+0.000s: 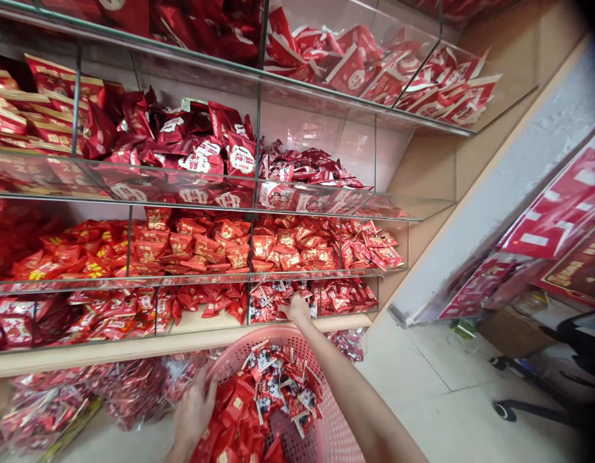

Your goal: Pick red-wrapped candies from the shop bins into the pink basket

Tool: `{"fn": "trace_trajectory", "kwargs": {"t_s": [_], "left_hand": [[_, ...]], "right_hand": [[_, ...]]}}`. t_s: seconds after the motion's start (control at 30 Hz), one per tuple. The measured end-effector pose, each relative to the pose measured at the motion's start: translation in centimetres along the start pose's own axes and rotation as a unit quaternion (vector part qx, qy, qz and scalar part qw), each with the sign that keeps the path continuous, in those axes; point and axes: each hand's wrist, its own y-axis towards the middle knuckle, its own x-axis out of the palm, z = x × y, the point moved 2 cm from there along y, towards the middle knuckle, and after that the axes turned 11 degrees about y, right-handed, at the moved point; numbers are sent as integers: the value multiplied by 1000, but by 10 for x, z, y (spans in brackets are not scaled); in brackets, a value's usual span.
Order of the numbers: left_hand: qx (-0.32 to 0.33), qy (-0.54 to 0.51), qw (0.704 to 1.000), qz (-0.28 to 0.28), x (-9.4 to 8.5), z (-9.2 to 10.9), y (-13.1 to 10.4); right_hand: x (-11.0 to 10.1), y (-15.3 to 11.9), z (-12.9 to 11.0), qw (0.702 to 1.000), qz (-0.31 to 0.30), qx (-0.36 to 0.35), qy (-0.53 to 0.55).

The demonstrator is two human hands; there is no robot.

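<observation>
At the near left, the left hand grips the rim of the pink basket, fingers curled, steadying it under the shelf. Inside lie red sweet packets. Farther right, the right hand reaches into the lowest glass bin; its fingers seem closed on packets, though I cannot tell.

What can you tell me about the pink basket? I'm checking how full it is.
The pink basket looks like plastic, its wall perforated with small holes. It sits low in front of the shelves, tilted, partly cut off by the frame's lower edge. Red sweet packets and black-and-white ones heap above its rim. The left hand grips its near rim; the right hand reaches over it into a shelf bin.
</observation>
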Motion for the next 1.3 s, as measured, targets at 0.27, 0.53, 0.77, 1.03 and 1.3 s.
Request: {"fn": "trace_trajectory", "kwargs": {"t_s": [0.27,0.53,0.77,1.03,1.3], "left_hand": [[14,1,1000,24,-2,4,-2],[19,9,1000,20,0,1,-2],[11,22,999,23,-1,4,-2],[20,13,999,36,2,5,-1],[23,5,999,30,1,5,0]], "right_hand": [[-1,5,5,999,-36,16,27],[-4,0,6,998,-40,-7,47],[-38,-41,26,991,-15,-100,82],[2,-142,86,980,-71,-157,-95],[34,-155,93,953,-48,-173,-244]]}}
